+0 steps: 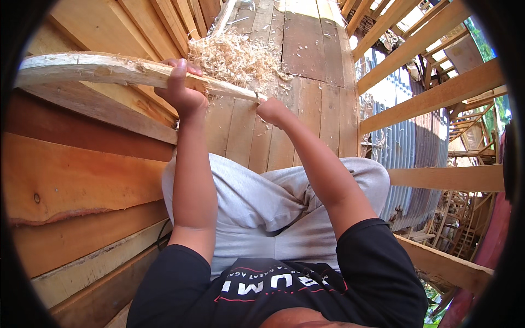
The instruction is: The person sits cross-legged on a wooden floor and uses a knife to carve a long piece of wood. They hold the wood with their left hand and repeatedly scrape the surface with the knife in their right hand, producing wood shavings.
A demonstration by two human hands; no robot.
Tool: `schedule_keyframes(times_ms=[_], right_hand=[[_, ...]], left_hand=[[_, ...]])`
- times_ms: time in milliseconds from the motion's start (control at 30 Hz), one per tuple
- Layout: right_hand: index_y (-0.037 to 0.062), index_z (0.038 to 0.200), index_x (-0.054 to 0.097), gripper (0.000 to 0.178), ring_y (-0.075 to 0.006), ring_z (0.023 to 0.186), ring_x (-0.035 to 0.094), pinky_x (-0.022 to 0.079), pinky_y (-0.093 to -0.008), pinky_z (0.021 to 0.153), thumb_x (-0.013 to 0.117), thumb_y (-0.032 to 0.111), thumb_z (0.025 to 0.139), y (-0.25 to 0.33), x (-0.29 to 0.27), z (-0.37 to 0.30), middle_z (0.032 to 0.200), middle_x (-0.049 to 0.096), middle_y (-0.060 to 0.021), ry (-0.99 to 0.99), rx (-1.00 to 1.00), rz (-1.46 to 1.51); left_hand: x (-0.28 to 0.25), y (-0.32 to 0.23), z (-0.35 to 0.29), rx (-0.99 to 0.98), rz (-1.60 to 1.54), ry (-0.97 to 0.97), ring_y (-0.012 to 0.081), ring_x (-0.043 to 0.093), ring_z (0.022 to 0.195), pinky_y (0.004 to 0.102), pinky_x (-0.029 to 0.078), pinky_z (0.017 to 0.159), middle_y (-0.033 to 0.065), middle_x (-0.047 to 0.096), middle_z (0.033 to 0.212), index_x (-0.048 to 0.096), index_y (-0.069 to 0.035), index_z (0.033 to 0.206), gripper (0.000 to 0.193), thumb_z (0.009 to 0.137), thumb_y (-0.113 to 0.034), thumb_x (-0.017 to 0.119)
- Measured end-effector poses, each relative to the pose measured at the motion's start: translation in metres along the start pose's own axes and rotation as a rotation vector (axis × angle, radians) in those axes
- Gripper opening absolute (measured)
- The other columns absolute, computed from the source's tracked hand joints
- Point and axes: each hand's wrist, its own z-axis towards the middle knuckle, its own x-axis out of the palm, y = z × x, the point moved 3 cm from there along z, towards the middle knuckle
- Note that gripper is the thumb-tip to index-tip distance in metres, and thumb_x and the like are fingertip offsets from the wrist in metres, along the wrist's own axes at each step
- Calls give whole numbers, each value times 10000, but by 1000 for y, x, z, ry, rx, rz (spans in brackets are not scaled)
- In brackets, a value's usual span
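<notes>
A long, pale, peeled wooden pole (117, 70) slants across the upper left, its thicker end at the far left and its thin end near the middle. Around its middle stretch my left hand (185, 92) is closed, thumb up and fingertips showing on the far side. My right hand (272, 111) is a closed fist at the thin end. A small dark edge (259, 97) shows between this fist and the pole tip; what the fist grips is mostly hidden. Beyond the pole lies a heap of curled wood shavings (238, 57).
My crossed legs in grey trousers (257, 191) rest on the plank floor (311, 115). Stacked boards (82, 180) form a wall close on my left. A slatted wooden railing (437, 101) runs along the right, with corrugated metal sheets (407, 147) beyond it.
</notes>
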Motion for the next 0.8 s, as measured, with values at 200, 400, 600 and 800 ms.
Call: schedule_keyframes(times_ms=[200,400,600,800], right_hand=[[-3,1044,649,319,-269,660,606,456,-405,572,528,219,849,-27,3,56,785,632,-160,106,26,-8],[-24,938,564,316,-177,480,447,326,-360,413,452,270,907,-37,-1,3,612,492,-72,206,242,296],[-43,910,566,315,-188,491,466,351,-382,419,464,254,895,-28,0,-7,628,512,-102,93,164,196],[58,773,453,308,-120,401,267,183,-343,373,445,325,925,-27,6,38,533,341,-4,168,188,240]], left_hand=[[11,2,-5,7,-7,1,169,515,522,327,472,527,59,488,607,500,-45,812,159,736,-103,626],[-1,2,0,-4,-42,8,162,513,525,328,476,522,59,497,641,505,-44,816,155,730,-87,627],[4,2,-1,-7,-26,-26,160,510,519,329,479,533,58,501,654,503,-42,817,161,725,-73,631],[8,0,-3,-8,-21,-33,158,514,517,331,482,529,57,500,651,503,-40,817,161,727,-72,633]])
